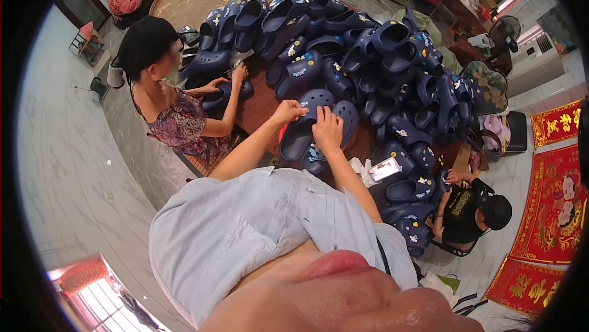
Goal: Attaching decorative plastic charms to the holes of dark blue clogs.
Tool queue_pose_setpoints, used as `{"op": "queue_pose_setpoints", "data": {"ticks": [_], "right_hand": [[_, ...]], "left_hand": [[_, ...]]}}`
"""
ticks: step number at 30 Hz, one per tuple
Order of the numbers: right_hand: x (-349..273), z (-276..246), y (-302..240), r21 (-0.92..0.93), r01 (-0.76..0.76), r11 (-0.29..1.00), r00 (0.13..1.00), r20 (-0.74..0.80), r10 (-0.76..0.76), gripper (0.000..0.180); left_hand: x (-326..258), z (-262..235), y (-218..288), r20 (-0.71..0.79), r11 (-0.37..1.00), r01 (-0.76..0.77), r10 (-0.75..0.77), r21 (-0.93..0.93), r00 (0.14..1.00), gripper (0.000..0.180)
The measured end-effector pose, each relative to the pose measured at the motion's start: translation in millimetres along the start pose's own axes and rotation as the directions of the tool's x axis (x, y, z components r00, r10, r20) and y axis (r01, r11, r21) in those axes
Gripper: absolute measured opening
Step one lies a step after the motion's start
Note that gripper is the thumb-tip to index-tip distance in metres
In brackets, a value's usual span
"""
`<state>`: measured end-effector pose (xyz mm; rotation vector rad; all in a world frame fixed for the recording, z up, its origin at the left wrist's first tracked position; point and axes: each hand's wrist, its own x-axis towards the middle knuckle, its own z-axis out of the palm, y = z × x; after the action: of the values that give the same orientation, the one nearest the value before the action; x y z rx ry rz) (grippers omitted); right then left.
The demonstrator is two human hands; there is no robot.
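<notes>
In front of me a navy clog (318, 97) with a holed top lies over the table's near edge, its toe pointing away. My left hand (289, 112) is closed in a pinch at the left of the clog's top, by a small whitish piece; what the fingertips hold is too small to make out. Across the clog's opening and right side, my right hand (327, 129) grips it with bent fingers. A second navy clog (347, 118) sits against it on the right. Below the hands, another navy clog (315, 161) carries colourful charms.
Piled navy clogs (368, 56), many with charms, cover the brown table (262, 102). A lit phone (384, 169) lies to my right. One person (178, 99) handles a clog at the left; another person (475, 212) works at the right. A fan (504, 33) stands far right.
</notes>
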<state>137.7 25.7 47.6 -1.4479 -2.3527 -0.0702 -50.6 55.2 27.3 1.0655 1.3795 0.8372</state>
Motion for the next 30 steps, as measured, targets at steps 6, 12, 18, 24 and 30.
{"op": "queue_pose_setpoints", "data": {"ticks": [6,12,18,24,30], "right_hand": [[-1.2,-2.1,-2.4,-0.009,0.003,1.000,0.999,-0.047,-0.003,0.054],[2.5,-3.2,-5.1,-0.031,-0.004,1.000,0.999,-0.035,0.003,0.053],[3.2,-2.1,-1.8,0.003,0.019,1.000,0.999,-0.036,-0.019,0.054],[1.0,-1.0,3.3,0.023,0.012,1.000,0.999,-0.033,-0.011,0.054],[1.3,2.4,2.2,0.017,0.008,1.000,1.000,-0.009,-0.007,0.054]], "left_hand": [[-13.4,11.7,-9.9,-0.126,0.971,-0.150,0.128,-0.186,0.984,0.019],[-28.9,32.5,3.9,-0.259,0.900,-0.322,0.250,-0.293,0.933,0.018],[-24.5,23.6,3.2,-0.251,0.920,-0.372,0.333,-0.123,0.909,0.020],[-75.7,-2.3,11.3,0.024,0.823,-0.353,0.383,0.446,0.923,0.023],[-86.7,9.1,-17.2,0.327,0.379,-0.443,0.334,0.813,0.884,0.026]]}}
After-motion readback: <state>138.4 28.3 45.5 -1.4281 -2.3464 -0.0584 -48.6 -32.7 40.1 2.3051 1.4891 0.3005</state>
